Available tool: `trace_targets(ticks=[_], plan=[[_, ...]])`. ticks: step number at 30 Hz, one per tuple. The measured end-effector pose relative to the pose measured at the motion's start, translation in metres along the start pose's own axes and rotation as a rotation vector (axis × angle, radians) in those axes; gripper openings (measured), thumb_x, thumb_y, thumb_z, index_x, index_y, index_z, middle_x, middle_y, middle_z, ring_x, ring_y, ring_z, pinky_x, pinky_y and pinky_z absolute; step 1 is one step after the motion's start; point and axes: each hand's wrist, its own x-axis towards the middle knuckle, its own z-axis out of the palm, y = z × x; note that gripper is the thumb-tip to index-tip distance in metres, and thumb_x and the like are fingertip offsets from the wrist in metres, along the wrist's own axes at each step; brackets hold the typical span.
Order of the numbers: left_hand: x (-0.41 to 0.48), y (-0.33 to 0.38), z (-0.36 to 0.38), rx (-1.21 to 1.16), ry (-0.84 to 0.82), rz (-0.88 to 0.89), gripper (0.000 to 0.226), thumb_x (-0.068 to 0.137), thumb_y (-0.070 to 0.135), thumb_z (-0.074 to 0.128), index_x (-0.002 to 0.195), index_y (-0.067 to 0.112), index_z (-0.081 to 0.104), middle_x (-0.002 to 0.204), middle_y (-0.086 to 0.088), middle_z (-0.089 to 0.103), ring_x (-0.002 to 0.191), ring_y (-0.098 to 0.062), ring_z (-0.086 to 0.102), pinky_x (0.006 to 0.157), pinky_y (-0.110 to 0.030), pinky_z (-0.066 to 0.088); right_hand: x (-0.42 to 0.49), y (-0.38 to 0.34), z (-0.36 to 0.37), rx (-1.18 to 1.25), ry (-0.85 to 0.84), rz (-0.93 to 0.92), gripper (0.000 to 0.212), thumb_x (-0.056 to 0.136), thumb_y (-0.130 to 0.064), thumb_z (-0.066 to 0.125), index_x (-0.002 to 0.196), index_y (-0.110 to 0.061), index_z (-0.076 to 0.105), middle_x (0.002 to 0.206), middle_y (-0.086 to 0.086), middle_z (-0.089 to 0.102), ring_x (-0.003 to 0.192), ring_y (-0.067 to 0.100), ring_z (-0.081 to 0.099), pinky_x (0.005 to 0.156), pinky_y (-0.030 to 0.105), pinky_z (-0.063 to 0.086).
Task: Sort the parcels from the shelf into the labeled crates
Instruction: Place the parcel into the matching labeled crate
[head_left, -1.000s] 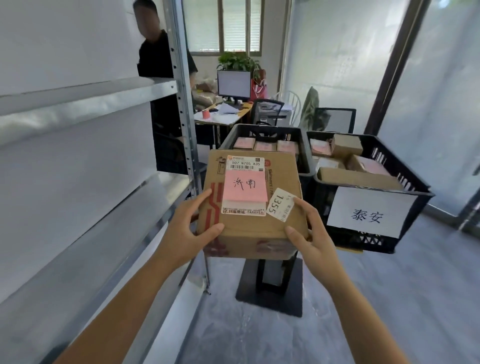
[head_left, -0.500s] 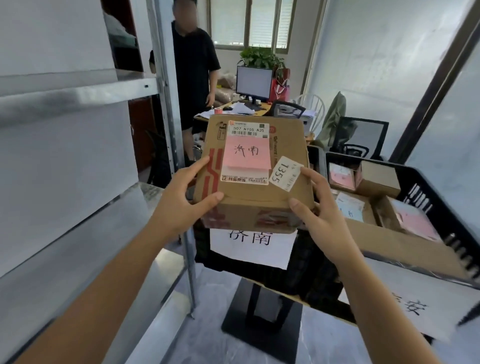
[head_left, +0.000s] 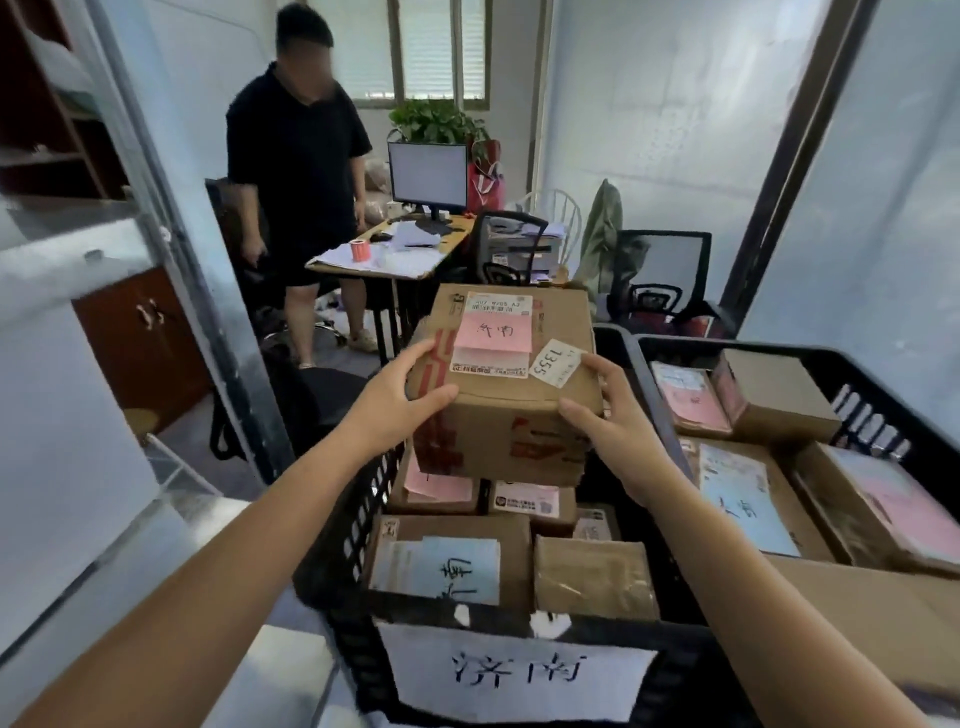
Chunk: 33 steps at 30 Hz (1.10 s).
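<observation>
The parcel (head_left: 511, 384) is a brown cardboard box with red print. It bears a barcode label, a pink note (head_left: 493, 335) with handwritten characters and a tilted white sticker (head_left: 555, 362) reading 1355. It is held over the far end of the black crate (head_left: 332, 545), whose white label (head_left: 514, 670) at 6 o'clock reads 济南, above the smaller parcels inside; whether it touches them cannot be told. The left hand (head_left: 395, 400) grips its 9 o'clock edge and the right hand (head_left: 621, 423) its 3 o'clock corner, each with fingers curled over the top and thumb on the near face.
</observation>
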Motion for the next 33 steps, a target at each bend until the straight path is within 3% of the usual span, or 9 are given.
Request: trace_targets(ticks=[3,8,14,19,24,29,33], plan=[[0.032,-0.016,0.001,0.028,-0.06,-0.022,0.061,0.09,0.034,0.058,0.143,0.023,0.031,0.141,0.002,0.04,0.111,-0.005,0.04,0.089,-0.019,0.032,0.028,0.009,0.007,0.011,-0.002,0.076,0.05,0.09,-0.027,0.059,0.132,-0.037,0.034,0.135,0.001,0.039,0.12,0.02,0.045,0.098,0.039,0.046],[0.074,-0.036,0.002,0.047,-0.088,-0.034,0.059,0.092,0.037,0.053,0.144,0.022,0.03,0.148,0.0,0.034,0.132,-0.016,0.035,0.101,-0.026,0.031,0.065,0.018,0.021,-0.074,0.028,0.137,0.057,0.09,-0.036,0.056,0.14,-0.035,0.029,0.136,0.002,0.037,0.121,0.024,0.046,0.099,0.047,0.046],[0.1,-0.05,-0.002,0.081,-0.072,-0.059,0.06,0.094,0.039,0.049,0.146,0.021,0.026,0.149,-0.003,0.033,0.134,-0.021,0.033,0.103,-0.03,0.03,0.097,0.02,0.033,-0.091,0.017,0.171,0.058,0.09,-0.042,0.054,0.141,-0.04,0.025,0.137,0.006,0.038,0.118,0.028,0.048,0.095,0.049,0.048],[0.114,-0.058,-0.011,0.089,-0.098,-0.1,0.063,0.093,0.044,0.047,0.148,0.025,0.023,0.15,-0.002,0.032,0.135,-0.021,0.033,0.104,-0.032,0.029,0.117,0.014,0.038,-0.17,-0.028,0.175,0.059,0.093,-0.04,0.05,0.145,-0.035,0.022,0.14,0.007,0.036,0.111,0.02,0.045,0.094,0.039,0.047],[0.119,-0.058,-0.009,0.066,-0.1,-0.108,0.063,0.094,0.044,0.046,0.148,0.025,0.021,0.15,-0.002,0.033,0.135,-0.019,0.034,0.104,-0.029,0.029,0.121,0.015,0.04,-0.182,-0.003,0.179,0.057,0.094,-0.039,0.049,0.145,-0.036,0.024,0.14,0.009,0.037,0.106,0.02,0.046,0.093,0.04,0.048],[0.113,-0.055,-0.01,0.127,-0.097,-0.102,0.066,0.093,0.049,0.042,0.149,0.027,0.015,0.149,-0.004,0.034,0.135,-0.022,0.033,0.104,-0.031,0.029,0.117,0.015,0.038,-0.242,0.038,0.119,0.067,0.092,-0.041,0.053,0.149,-0.031,0.018,0.148,0.007,0.034,0.125,0.023,0.042,0.093,0.029,0.038],[0.1,-0.055,-0.015,0.288,-0.065,-0.118,0.07,0.094,0.052,0.035,0.15,0.018,0.01,0.149,-0.012,0.031,0.136,-0.027,0.031,0.105,-0.033,0.029,0.106,0.009,0.035,-0.409,0.145,-0.006,0.076,0.087,-0.038,0.062,0.149,-0.025,0.02,0.149,0.01,0.03,0.136,0.024,0.03,0.105,0.036,0.03]])
